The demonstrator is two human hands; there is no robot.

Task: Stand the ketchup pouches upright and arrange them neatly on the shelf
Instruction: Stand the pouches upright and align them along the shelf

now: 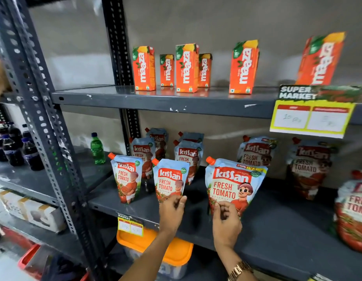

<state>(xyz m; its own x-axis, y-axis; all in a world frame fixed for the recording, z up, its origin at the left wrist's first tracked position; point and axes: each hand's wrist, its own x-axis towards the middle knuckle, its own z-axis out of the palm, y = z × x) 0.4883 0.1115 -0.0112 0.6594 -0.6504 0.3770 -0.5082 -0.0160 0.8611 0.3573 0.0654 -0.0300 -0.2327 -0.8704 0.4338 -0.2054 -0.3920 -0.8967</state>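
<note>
Several Kissan ketchup pouches stand on the dark grey middle shelf (277,224). In the front row are a small pouch (126,177), a second small pouch (171,179) and a large pouch (234,183). My left hand (172,209) pinches the bottom edge of the second small pouch. My right hand (226,220) grips the lower edge of the large pouch. More pouches stand behind (187,157), and further right two large ones (257,153) (311,167). A blurred large pouch (352,211) is at the right edge.
Orange Maaza juice cartons (186,67) stand on the shelf above, with a yellow price tag (311,118) hanging from its edge. A green bottle (97,149) stands left of the pouches. Dark soda bottles (13,147) fill the neighbouring rack. An orange-lidded box (172,252) sits below.
</note>
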